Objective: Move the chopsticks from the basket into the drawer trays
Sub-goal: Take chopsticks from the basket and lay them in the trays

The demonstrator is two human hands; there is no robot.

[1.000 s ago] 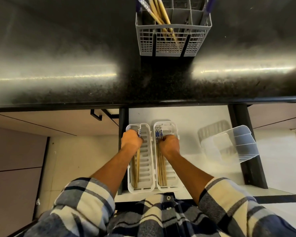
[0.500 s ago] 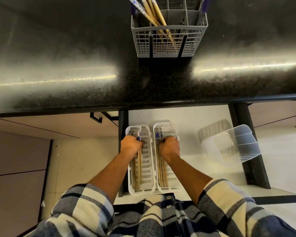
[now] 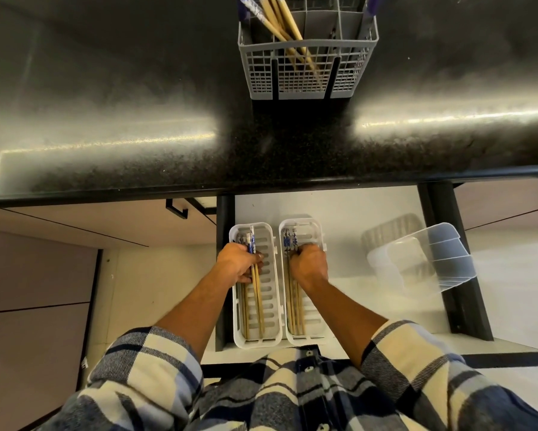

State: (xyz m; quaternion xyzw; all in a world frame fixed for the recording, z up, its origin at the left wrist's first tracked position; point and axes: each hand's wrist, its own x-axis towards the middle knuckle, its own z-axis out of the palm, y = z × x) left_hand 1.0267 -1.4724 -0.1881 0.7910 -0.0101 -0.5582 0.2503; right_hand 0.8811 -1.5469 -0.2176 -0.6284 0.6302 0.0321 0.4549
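Black speckled countertop [image 3: 137,88] with grey basket [image 3: 306,70] at its far edge, open drawer [image 3: 339,206] holding two white trays [image 3: 269,306], clear container [image 3: 423,259] near its right edge

Blue, cream and navy plaid flannel shirt [image 3: 295,396], buttoned front, sleeves pushed up, forearms bare

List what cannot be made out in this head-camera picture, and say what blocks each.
- Basket: its back and the chopstick tops run past the top edge, so the count left is unknown.
- Right hand: knuckles face the camera, hiding its grip on the right tray's chopsticks.
- Left tray: the left hand covers part of it.
- Clear bin: the pale drawer floor shows through, leaving its contents unclear.
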